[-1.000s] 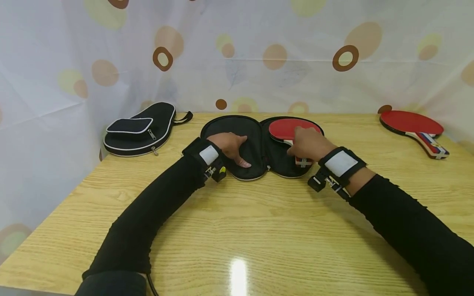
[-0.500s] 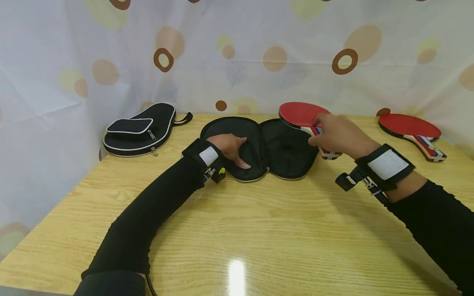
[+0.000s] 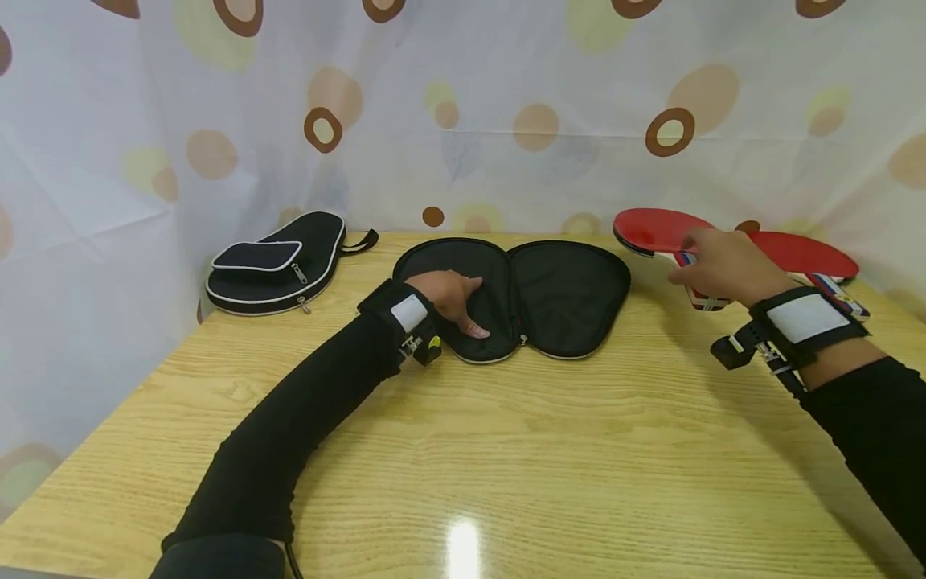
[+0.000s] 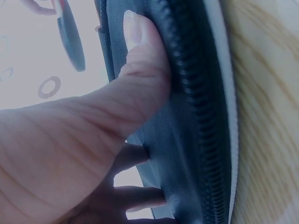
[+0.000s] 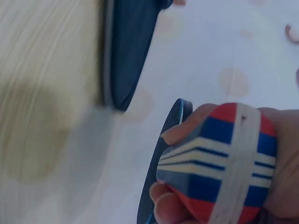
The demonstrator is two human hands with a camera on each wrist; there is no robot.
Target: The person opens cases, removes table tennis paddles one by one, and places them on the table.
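Note:
In the head view, my right hand [image 3: 732, 267] grips a red table tennis bat [image 3: 657, 228] by its handle, above the table to the right of an open black bat case [image 3: 571, 299]. The striped handle end [image 5: 212, 163] fills much of the right wrist view, with fingers curled round it. My left hand [image 3: 447, 296] rests on the left half of the case, thumb and fingers spread. Close up in the left wrist view, the thumb [image 4: 145, 70] presses the lining beside the zip [image 4: 196, 107]. Both case halves lie flat, spread apart.
A second red bat [image 3: 805, 253] lies at the table's far right, partly behind my right hand. A zipped black case [image 3: 318, 241] with white piping and a small pocket lies at the back left. Patterned cloth [image 3: 535, 177] hangs behind the wooden table [image 3: 535, 450].
My right hand has lifted the bat off the case's right half and carried it right, near the second bat. My left hand has stayed in place on the case.

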